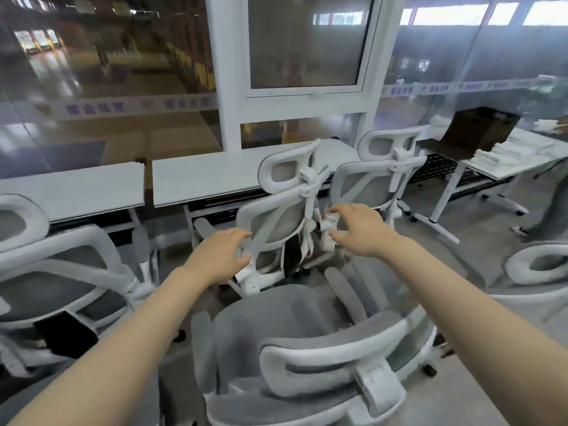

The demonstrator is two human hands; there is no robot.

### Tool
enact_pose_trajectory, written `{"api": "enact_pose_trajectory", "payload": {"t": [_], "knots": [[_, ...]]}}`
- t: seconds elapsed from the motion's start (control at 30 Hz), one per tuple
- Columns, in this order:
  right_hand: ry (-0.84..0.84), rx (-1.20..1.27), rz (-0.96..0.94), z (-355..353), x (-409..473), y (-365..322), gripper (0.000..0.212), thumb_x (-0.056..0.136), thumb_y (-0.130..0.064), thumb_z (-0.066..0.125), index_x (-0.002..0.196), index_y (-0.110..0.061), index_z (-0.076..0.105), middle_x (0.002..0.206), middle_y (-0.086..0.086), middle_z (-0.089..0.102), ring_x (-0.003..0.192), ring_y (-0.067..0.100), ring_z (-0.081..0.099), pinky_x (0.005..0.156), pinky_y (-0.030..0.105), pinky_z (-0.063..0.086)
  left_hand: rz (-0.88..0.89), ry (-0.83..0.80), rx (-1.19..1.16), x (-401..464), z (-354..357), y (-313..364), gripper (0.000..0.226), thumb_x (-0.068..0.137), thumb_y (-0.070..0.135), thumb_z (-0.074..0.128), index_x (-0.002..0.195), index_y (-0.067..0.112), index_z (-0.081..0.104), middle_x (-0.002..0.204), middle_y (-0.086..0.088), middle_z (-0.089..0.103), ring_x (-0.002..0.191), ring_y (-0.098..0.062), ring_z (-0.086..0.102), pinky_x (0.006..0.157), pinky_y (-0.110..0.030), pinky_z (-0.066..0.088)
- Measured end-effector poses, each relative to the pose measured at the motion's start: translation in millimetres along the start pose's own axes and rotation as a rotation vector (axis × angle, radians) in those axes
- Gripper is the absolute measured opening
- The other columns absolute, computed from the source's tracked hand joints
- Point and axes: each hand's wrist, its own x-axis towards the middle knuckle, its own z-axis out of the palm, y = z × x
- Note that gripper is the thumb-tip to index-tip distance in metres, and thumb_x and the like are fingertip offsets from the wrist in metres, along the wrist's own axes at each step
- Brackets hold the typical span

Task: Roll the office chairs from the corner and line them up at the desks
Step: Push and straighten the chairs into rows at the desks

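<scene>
White laminate counter (215,176) runs ahead of both hands, under the glazed wall; a second counter (507,161) lies off beyond the right hand, carrying a brown box (482,130) and folded white stacks. Chairs counted: six in view, all white-framed with grey mesh. Nearest chair (307,333) sits below and between the forearms; the reached-for chair (282,216) stands just past the fingertips, backed toward the counter, another directly beyond the right hand, others at both frame edges. Left hand (219,256) is spread and half-curled at the backrest frame's left edge, apparently touching, not clamped. Right hand (358,230) is likewise loose at the lumbar bracket, gripping nothing. Likely handling: moderately heavy, rolls freely on castors, mesh yields — grasp the rigid frame.
</scene>
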Motion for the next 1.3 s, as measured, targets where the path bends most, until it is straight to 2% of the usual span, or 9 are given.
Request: {"api": "enact_pose_trajectory", "payload": {"t": [0.2,0.33,0.47,0.67,0.83,0.97,1.07,1.17,1.3], "knots": [[-0.122,-0.033,0.015,11,98,47,0.05,0.091,-0.04,0.05,0.135,-0.019,0.044,0.127,0.009,0.056,0.121,0.033,0.048,0.095,0.043,0.04,-0.068,-0.118,-0.014,90,32,1,0.055,0.091,0.038,0.054,0.142,0.022,0.038,0.143,0.003,0.044,0.127,-0.02,0.044,0.098,-0.037,0.044],[-0.208,-0.007,0.02,27,168,77,0.055,0.091,-0.041,0.051,0.139,-0.018,0.04,0.13,0.009,0.056,0.122,0.033,0.047,0.094,0.041,0.042,-0.115,-0.146,0.028,149,52,0,0.064,0.091,0.04,0.055,0.145,0.017,0.032,0.15,-0.002,0.034,0.133,-0.024,0.037,0.101,-0.039,0.041],[-0.282,0.032,0.049,44,231,110,0.055,0.086,-0.043,0.053,0.131,-0.013,0.046,0.128,0.012,0.055,0.117,0.033,0.051,0.095,0.047,0.046,-0.17,-0.154,0.092,208,70,-6,0.062,0.09,0.041,0.054,0.139,0.01,0.033,0.148,-0.01,0.03,0.131,-0.031,0.034,0.095,-0.04,0.043],[-0.297,0.113,0.088,71,320,137,0.052,0.092,-0.037,0.052,0.13,-0.003,0.04,0.123,0.014,0.054,0.109,0.032,0.052,0.079,0.036,0.04,-0.284,-0.137,0.104,269,108,-21,0.08,0.09,0.037,0.055,0.15,0.008,0.009,0.16,-0.012,-0.001,0.145,-0.033,0.005,0.114,-0.046,0.023],[-0.336,0.202,0.072,94,366,135,0.038,0.089,-0.039,0.052,0.112,-0.01,0.041,0.089,0.006,0.052,0.089,0.03,0.054,0.057,0.031,0.034,-0.327,-0.065,0.134,270,144,-35,0.088,0.091,0.035,0.052,0.152,0.01,-0.006,0.161,-0.009,-0.009,0.147,-0.034,-0.004,0.117,-0.049,0.019],[-0.274,0.193,0.105,104,385,123,0.067,0.095,-0.047,0.051,0.134,0.005,0.034,0.123,0.019,0.055,0.11,0.033,0.055,0.077,0.034,0.039,-0.333,-0.006,0.066,268,147,-40,0.089,0.09,0.04,0.052,0.152,0.014,-0.006,0.161,-0.005,-0.006,0.147,-0.031,-0.005,0.117,-0.047,0.02],[-0.183,0.203,0.153,118,389,112,0.067,0.094,-0.049,0.051,0.129,0.007,0.039,0.122,0.022,0.058,0.099,0.033,0.056,0.074,0.033,0.038,-0.334,-0.012,0.03,266,148,-42,0.089,0.089,0.042,0.052,0.152,0.017,-0.004,0.16,-0.007,0.0,0.147,-0.032,-0.003,0.117,-0.048,0.019],[-0.083,0.196,0.177,132,383,108,0.063,0.094,-0.049,0.05,0.126,0.004,0.038,0.125,0.024,0.055,0.111,0.038,0.055,0.076,0.035,0.038,-0.337,-0.02,0.055,263,148,-43,0.085,0.09,0.042,0.05,0.152,0.021,-0.005,0.159,-0.007,0.002,0.147,-0.032,-0.003,0.116,-0.048,0.024],[-0.054,0.175,0.158,140,375,98,0.064,0.093,-0.055,0.047,0.123,0.002,0.039,0.123,0.024,0.056,0.111,0.039,0.056,0.08,0.039,0.043,-0.336,-0.036,0.131,254,145,-54,0.083,0.091,0.038,0.048,0.152,0.019,-0.006,0.159,-0.01,0.003,0.146,-0.034,-0.001,0.118,-0.047,0.016]]}}
